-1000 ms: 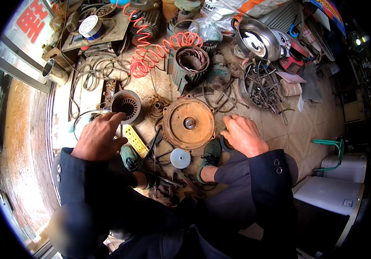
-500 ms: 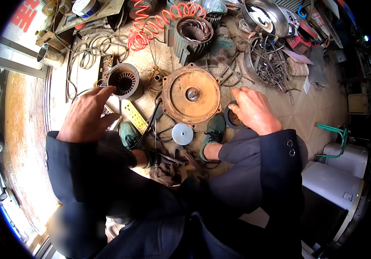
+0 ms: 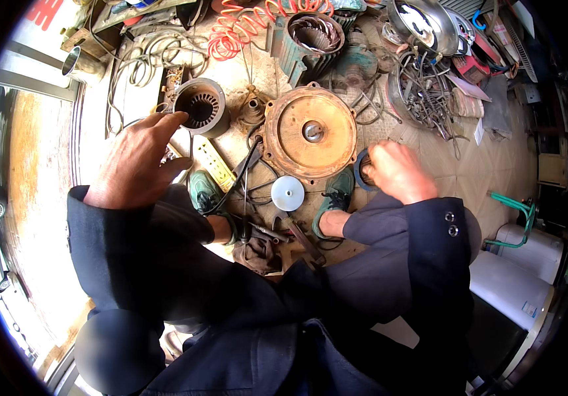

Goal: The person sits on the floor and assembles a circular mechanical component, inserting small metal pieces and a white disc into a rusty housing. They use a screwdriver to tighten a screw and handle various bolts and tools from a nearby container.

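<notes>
My left hand [image 3: 132, 162] hovers at the left with thumb and fingers apart and nothing in it. Its fingertips overlap the near rim of a grey motor stator [image 3: 215, 125], a hollow cylinder with slots inside. My right hand [image 3: 401, 173] hangs over the floor on the other side, slightly blurred, its fingers bent and the thumb apart. Under those fingertips lies a dark ring [image 3: 361, 178], partly covered. Between the hands rests a round, rusty motor end cover [image 3: 290, 155] with a hole at its centre. Closer to me is a pale blue disc [image 3: 280, 195].
A yellow power strip [image 3: 214, 165] lies beside my left shoe [image 3: 203, 191]. Beyond the cover stand a green motor housing [image 3: 297, 63] and a red coiled hose [image 3: 226, 46]. A basin of metal parts [image 3: 423, 92] is at the far right. A hammer [image 3: 305, 243] lies between my feet.
The whole view has shifted, so the floor things sit farther right and higher. My right hand has come a little nearer to me, its fingers more bent. My left hand keeps its spread shape.
</notes>
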Demonstrator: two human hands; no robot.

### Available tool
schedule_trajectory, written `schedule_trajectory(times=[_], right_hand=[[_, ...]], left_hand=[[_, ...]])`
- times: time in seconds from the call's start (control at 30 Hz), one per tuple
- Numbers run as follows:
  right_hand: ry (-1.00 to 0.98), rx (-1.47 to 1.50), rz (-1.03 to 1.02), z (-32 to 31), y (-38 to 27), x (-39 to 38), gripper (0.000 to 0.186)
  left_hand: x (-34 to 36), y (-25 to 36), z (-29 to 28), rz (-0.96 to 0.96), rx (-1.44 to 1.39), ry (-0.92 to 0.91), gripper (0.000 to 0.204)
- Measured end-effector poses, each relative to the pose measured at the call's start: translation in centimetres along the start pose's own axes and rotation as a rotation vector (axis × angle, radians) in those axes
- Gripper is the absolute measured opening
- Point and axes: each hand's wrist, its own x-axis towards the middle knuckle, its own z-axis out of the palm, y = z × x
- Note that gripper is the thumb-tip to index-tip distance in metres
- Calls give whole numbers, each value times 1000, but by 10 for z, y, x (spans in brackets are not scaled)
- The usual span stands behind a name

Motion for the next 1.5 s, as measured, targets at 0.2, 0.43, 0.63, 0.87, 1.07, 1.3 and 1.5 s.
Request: schedule_trajectory(times=[0.2, 0.43, 0.63, 0.87, 1.07, 1.3, 1.5], right_hand=[[-358, -56, -222, 106, -21, 5, 28], [-54, -31, -375, 251, -63, 32, 13], [5, 83, -536, 350, -112, 17, 9], [-155, 93, -584, 366, -146, 19, 13], [-309, 105, -455, 348, -158, 27, 10], [-383, 167, -258, 299, -135, 33, 18], [-382, 135, 36, 130, -71, 14, 36]], left_hand=[[-4, -2, -2, -29, -31, 13, 60], [-14, -5, -8, -66, -74, 54, 62], [-22, -6, -13, -128, -27, 93, 63], [-26, 4, -25, -158, -27, 108, 68], [-23, 16, -31, -122, 20, 71, 68], [-21, 16, -19, -8, 51, 62, 62], [16, 13, 22, -107, 51, -173, 61]])
